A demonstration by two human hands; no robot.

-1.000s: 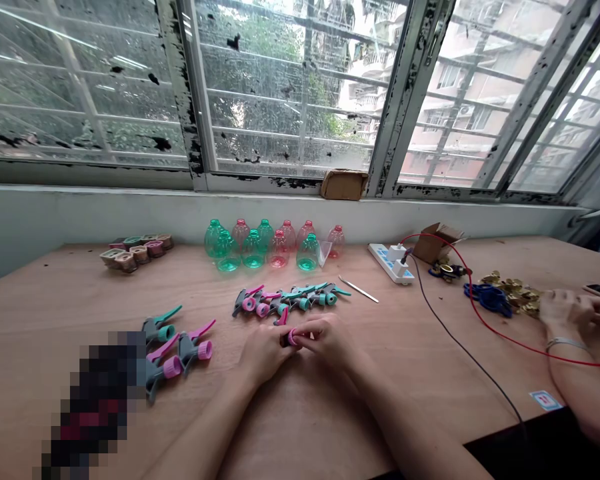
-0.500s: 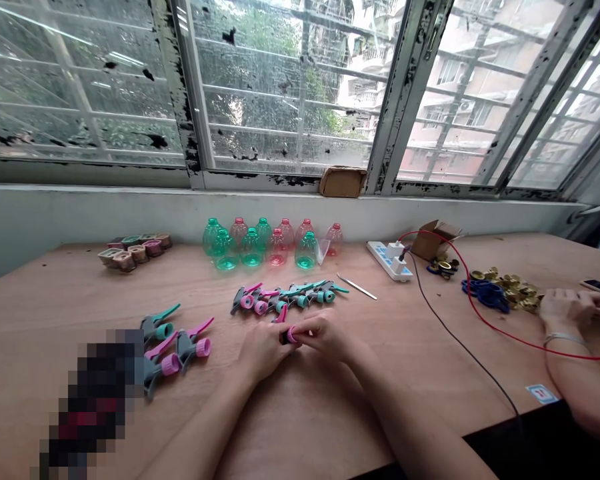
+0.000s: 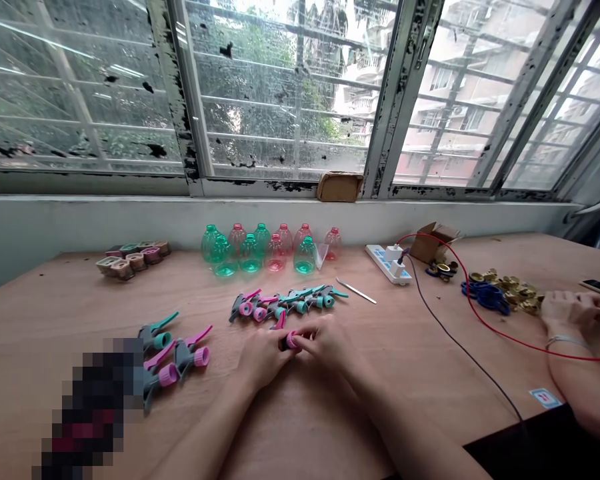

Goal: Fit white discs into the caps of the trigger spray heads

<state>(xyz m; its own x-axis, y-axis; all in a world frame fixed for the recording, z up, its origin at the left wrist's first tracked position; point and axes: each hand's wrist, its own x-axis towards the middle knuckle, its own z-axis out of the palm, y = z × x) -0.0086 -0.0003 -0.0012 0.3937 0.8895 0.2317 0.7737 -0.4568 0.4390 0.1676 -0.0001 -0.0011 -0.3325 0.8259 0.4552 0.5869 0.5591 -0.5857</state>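
Observation:
Low over the middle of the table, my left hand (image 3: 260, 357) is closed around a spray trigger head (image 3: 280, 321); its pink lever sticks up beyond my fingers and most of its body is hidden. My right hand (image 3: 327, 343) pinches the pink screw collar (image 3: 291, 340) of that same head between thumb and fingers. Just beyond my hands lies a row of spray trigger heads (image 3: 300, 306), grey with pink or teal levers and collars. More trigger heads (image 3: 184, 357) lie to the left, beside a pixelated dark area.
Green bottles (image 3: 251, 257) and pink bottles (image 3: 275, 257) stand by the wall. Tweezers (image 3: 356, 291), a power strip (image 3: 377, 257) and a red cable (image 3: 500, 335) lie to the right. A co-worker's hand (image 3: 567, 310) rests near gold-coloured parts (image 3: 523, 293). Small containers (image 3: 135, 260) sit at the back left.
The camera view has tilted slightly, so the table things appear a little lower. My hands stay in nearly the same place, with my right fingers slightly shifted around the pink collar.

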